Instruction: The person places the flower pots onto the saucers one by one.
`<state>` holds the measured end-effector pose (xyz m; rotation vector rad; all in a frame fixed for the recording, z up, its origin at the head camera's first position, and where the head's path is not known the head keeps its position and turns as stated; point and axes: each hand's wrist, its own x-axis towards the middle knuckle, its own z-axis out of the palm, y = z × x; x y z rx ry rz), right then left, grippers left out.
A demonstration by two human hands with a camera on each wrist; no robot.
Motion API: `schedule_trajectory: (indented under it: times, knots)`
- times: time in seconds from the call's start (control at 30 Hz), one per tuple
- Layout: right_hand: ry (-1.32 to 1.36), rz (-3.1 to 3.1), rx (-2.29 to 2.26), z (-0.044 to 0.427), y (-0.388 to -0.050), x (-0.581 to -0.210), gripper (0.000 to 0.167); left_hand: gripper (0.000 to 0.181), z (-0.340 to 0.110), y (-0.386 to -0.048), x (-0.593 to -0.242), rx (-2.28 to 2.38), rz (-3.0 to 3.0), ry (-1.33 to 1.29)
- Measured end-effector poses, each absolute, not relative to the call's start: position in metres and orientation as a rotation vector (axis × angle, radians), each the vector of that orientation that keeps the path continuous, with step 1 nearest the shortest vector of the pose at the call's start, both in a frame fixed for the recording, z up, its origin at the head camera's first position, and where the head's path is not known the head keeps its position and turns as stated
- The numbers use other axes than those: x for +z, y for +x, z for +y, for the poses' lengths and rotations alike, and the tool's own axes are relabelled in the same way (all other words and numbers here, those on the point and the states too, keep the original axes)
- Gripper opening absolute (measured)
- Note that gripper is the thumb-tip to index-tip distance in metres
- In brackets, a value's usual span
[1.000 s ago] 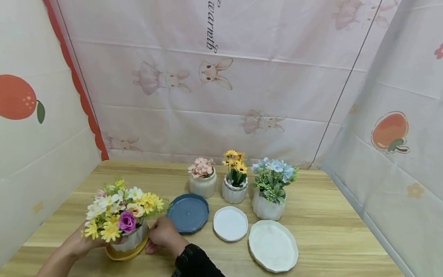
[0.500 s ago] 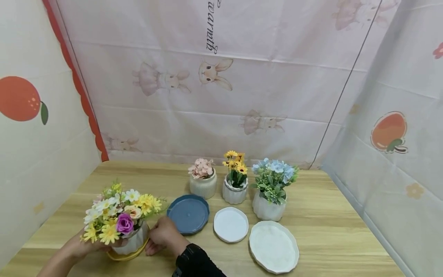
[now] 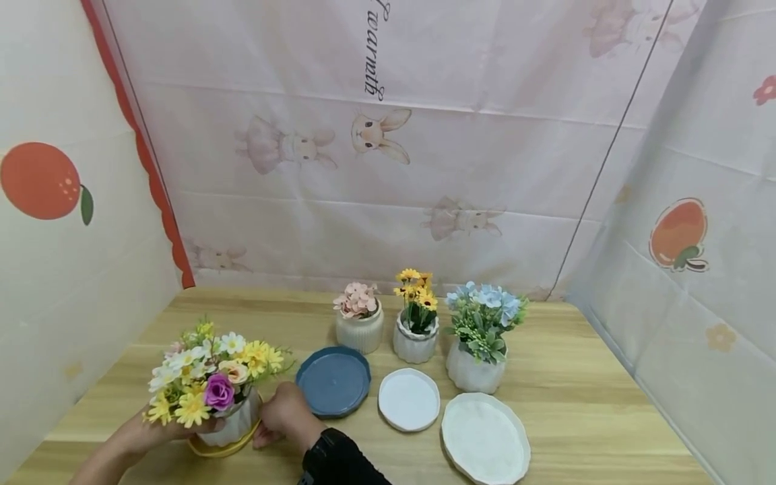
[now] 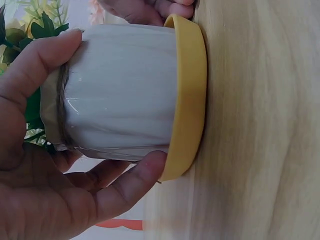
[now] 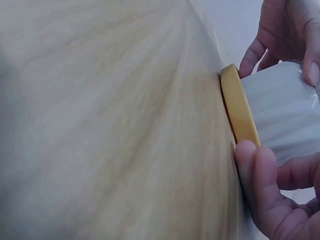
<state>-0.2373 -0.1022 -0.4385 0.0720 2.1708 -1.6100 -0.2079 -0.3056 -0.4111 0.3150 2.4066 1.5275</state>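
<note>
The white flowerpot (image 4: 122, 90) seems lower in the yellow saucer (image 4: 191, 100) than a second ago, apparently seated there on the worktop (image 3: 594, 417); the left hand (image 4: 45, 185) grips the pot, the right hand (image 3: 289, 414) pinches the saucer's edge.

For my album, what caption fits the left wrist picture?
Left hand holds a white flower pot standing in a yellow saucer.

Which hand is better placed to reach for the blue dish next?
Probably the right hand: it sits beside the blue dish, while the left hand, farther off, grips a white flowerpot.
</note>
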Motion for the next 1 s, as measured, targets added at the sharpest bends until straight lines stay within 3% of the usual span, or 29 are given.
schedule_trajectory:
  times: [0.4, 0.63, 0.73, 1.0]
  knots:
    - [-0.003, 2.388, -1.528, -0.109, -0.241, -0.438, 0.014, 0.092, -0.306, -0.219, -0.415, 1.417, 2.582, 0.288]
    - [-0.135, 2.521, -1.534, -0.109, -0.25, -0.44, 0.025, 0.099, -0.306, -0.233, -0.415, 1.479, 2.621, 0.292]
    - [-0.208, 2.541, -1.559, -0.108, -0.254, -0.441, 0.017, 0.102, -0.306, -0.239, -0.415, 1.512, 2.613, 0.274]
    - [-0.261, 2.482, -1.577, -0.107, -0.258, -0.445, 0.031, 0.093, -0.306, -0.244, -0.414, 1.512, 2.56, 0.258]
